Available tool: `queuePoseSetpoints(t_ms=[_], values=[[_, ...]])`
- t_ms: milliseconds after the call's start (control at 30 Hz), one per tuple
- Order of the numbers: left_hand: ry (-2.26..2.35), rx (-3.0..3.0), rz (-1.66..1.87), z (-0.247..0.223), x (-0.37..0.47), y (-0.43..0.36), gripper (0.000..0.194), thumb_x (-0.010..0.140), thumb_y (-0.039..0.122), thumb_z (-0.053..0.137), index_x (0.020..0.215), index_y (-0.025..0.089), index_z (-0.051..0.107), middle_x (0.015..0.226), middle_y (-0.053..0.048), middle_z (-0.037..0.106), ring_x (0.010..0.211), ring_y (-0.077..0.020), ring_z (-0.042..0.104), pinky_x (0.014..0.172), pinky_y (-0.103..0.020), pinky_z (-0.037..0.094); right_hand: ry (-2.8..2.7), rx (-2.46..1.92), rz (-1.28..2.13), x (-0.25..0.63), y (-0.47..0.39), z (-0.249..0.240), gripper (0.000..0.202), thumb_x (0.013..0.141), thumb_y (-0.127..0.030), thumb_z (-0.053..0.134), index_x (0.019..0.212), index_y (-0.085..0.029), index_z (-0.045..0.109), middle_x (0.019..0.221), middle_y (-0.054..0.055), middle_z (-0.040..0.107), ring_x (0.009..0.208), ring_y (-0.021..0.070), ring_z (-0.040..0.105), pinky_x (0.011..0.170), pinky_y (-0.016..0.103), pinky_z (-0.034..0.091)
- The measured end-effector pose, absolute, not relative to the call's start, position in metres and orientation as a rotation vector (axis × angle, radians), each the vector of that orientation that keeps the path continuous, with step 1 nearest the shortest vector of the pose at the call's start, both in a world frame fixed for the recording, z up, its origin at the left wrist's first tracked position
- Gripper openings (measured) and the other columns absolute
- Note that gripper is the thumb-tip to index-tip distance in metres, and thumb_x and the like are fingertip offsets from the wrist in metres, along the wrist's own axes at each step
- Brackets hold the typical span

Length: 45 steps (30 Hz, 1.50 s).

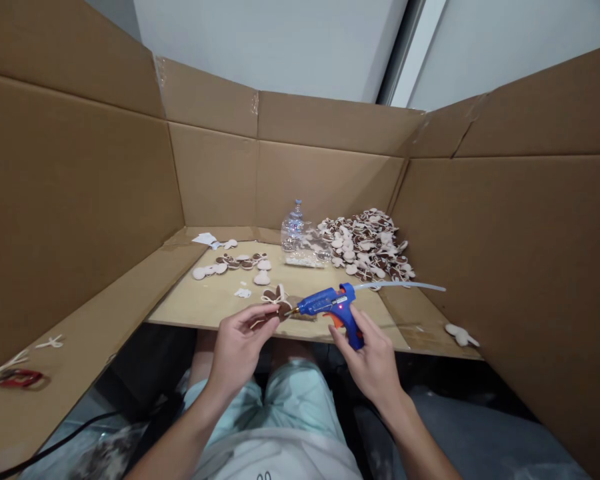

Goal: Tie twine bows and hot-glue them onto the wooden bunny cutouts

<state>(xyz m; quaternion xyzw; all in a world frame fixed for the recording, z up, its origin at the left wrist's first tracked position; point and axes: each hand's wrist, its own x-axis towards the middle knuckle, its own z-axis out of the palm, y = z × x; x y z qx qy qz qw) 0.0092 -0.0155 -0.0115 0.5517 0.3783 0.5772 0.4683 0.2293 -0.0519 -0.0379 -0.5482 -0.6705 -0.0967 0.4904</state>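
My left hand [244, 341] is closed on a small brown and cream fabric piece with a bow [281, 308], holding it above the table's front edge. In my right hand [373, 352] is a blue hot glue gun [330, 303] with an orange trigger, its nozzle pointing left at the brown side of the piece. The tip appears to touch or nearly touch it. A long translucent glue stick [400, 285] sticks out of the gun's back. Just beyond my left hand, several similar brown and cream pieces [243, 262] lie on the table, with small white scraps [243, 293] nearer.
Tall cardboard walls [215, 167] enclose the wooden table [180, 303]. A large heap of brown and cream pieces [367, 243] fills the back right. A clear plastic bag [307, 250] and a bottle [296, 217] stand at the back. Red-handled snips [17, 379] lie at left.
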Motion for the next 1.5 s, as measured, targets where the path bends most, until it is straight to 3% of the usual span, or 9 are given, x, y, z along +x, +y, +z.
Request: queuePoseSetpoints(t_ms=[567, 900, 1100, 1233, 1500], values=[[0.963, 1.364, 1.409, -0.011, 0.009, -0.016, 0.019, 0.072, 0.025, 0.075, 0.09, 0.018, 0.077, 0.098, -0.008, 0.077, 0.093, -0.0232, 0.071, 0.087, -0.032, 0.056, -1.598, -1.375, -0.263, 0.232, -0.052, -0.039, 0.04, 0.089, -0.041, 0.055, 0.117, -0.013, 0.064, 0.095, 0.015, 0.07, 0.083, 0.0247, 0.068, 0.071, 0.034, 0.056], [0.964, 1.372, 1.396, -0.015, 0.006, -0.014, 0.018, 0.073, 0.026, 0.075, 0.09, 0.02, 0.076, 0.097, -0.006, 0.077, 0.094, -0.0204, 0.071, 0.085, -0.026, 0.055, -1.611, -1.357, -0.344, 0.233, -0.05, -0.04, 0.04, 0.091, -0.039, 0.054, 0.118, -0.01, 0.062, 0.093, 0.014, 0.068, 0.078, 0.0225, 0.067, 0.068, 0.033, 0.056], [0.983, 1.367, 1.402, -0.014, 0.0, -0.007, 0.023, 0.072, 0.03, 0.076, 0.092, 0.018, 0.076, 0.096, -0.007, 0.078, 0.092, -0.0228, 0.072, 0.085, -0.03, 0.056, -1.634, -1.495, -0.283, 0.245, -0.038, -0.043, 0.042, 0.091, -0.038, 0.051, 0.122, -0.011, 0.059, 0.087, 0.011, 0.065, 0.072, 0.0204, 0.064, 0.066, 0.032, 0.054], [1.052, 1.359, 1.452, -0.009, -0.009, 0.001, 0.028, 0.069, 0.031, 0.079, 0.092, 0.017, 0.077, 0.098, -0.009, 0.077, 0.094, -0.0254, 0.071, 0.088, -0.034, 0.056, -1.66, -1.788, -0.209, 0.264, -0.018, -0.052, 0.038, 0.085, -0.033, 0.057, 0.115, -0.011, 0.062, 0.097, 0.013, 0.067, 0.086, 0.0243, 0.066, 0.076, 0.034, 0.052], [1.097, 1.317, 1.569, -0.005, -0.029, 0.016, 0.033, 0.067, 0.031, 0.08, 0.097, 0.018, 0.075, 0.102, -0.009, 0.077, 0.1, -0.0262, 0.07, 0.093, -0.036, 0.053, -1.652, -1.936, -0.178, 0.286, 0.004, -0.08, 0.022, 0.08, -0.027, 0.062, 0.094, -0.012, 0.068, 0.082, 0.012, 0.071, 0.078, 0.0246, 0.067, 0.071, 0.031, 0.049]])
